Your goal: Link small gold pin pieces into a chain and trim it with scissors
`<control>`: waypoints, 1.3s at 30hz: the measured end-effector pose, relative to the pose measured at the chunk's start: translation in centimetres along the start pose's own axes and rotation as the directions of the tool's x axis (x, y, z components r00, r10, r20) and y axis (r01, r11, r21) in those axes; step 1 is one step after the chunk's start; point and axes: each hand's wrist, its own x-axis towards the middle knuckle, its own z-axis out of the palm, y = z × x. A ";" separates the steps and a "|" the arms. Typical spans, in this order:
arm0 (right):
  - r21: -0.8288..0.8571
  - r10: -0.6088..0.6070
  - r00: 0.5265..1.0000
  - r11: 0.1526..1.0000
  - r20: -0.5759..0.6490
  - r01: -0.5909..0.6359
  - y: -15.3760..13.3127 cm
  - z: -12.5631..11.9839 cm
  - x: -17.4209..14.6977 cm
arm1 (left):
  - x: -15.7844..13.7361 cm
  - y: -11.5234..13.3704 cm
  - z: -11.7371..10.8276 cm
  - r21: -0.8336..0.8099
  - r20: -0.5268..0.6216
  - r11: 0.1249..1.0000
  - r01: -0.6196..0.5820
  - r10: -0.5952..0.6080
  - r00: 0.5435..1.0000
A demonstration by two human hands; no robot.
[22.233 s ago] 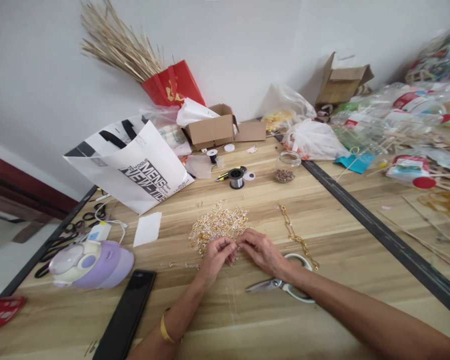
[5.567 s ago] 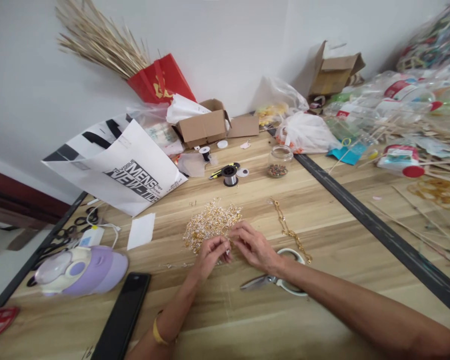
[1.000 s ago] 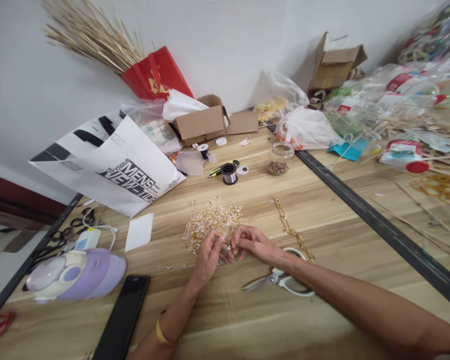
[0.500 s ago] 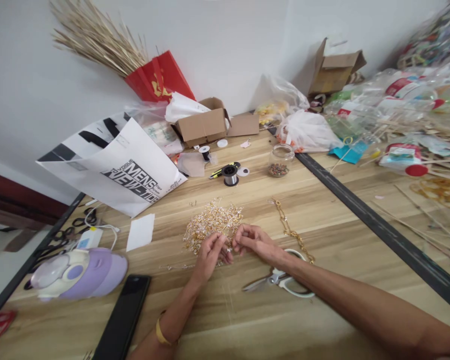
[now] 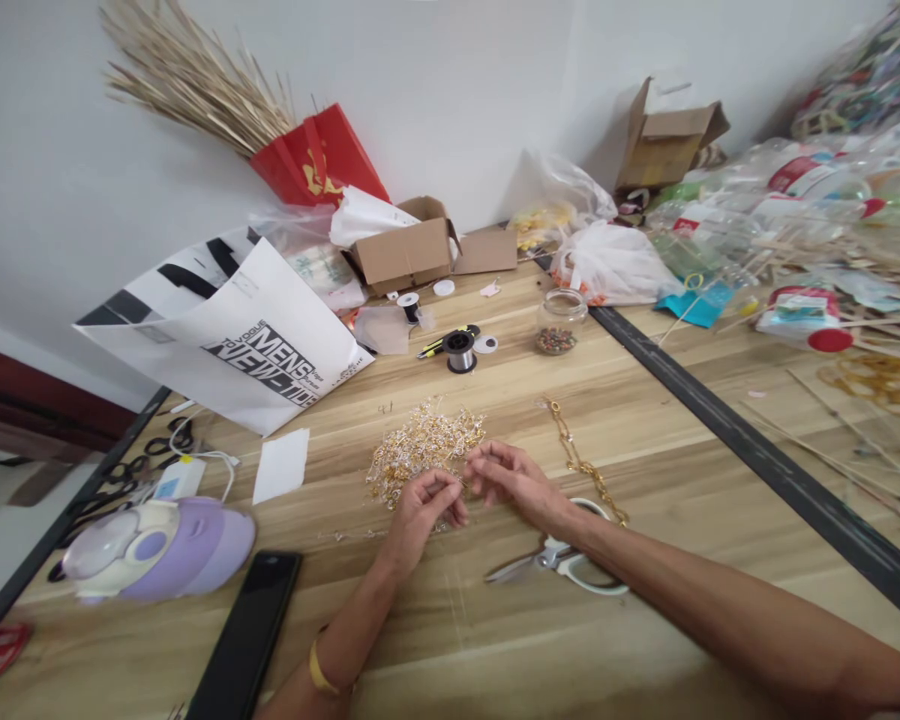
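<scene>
My left hand [image 5: 429,508] is closed in a pinch at the front edge of a heap of small gold and clear beads or charms [image 5: 420,445]. Whatever lies between its fingertips is too small to name. Close beside it, my right hand [image 5: 506,478] also has thumb and forefinger pressed together, its catch hidden. A thin strand with clear bits [image 5: 352,535] runs out on the wood to the left of my left hand. Under my right forearm lie scissors with white handles [image 5: 562,562], blades apart. A gold chain [image 5: 576,455] stretches behind that forearm.
A wire spool [image 5: 461,352], a cutter [image 5: 436,344] and a glass jar of beads [image 5: 561,325] stand beyond the heap. Left are a phone [image 5: 247,630], a purple bottle [image 5: 165,548] and a white paper bag [image 5: 247,340]. Plastic bottles [image 5: 802,190] crowd the far right.
My left hand's fingers have tilted slightly toward the right and curled closer. The right hand's fingers have lifted a little. Both hands remain by the heap.
</scene>
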 end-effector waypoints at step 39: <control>-0.478 -0.417 0.901 0.771 0.120 0.421 0.6 0.0 -1.1 | -1.1 1.4 0.9 0.657 0.032 0.752 -0.058 0.049 0.998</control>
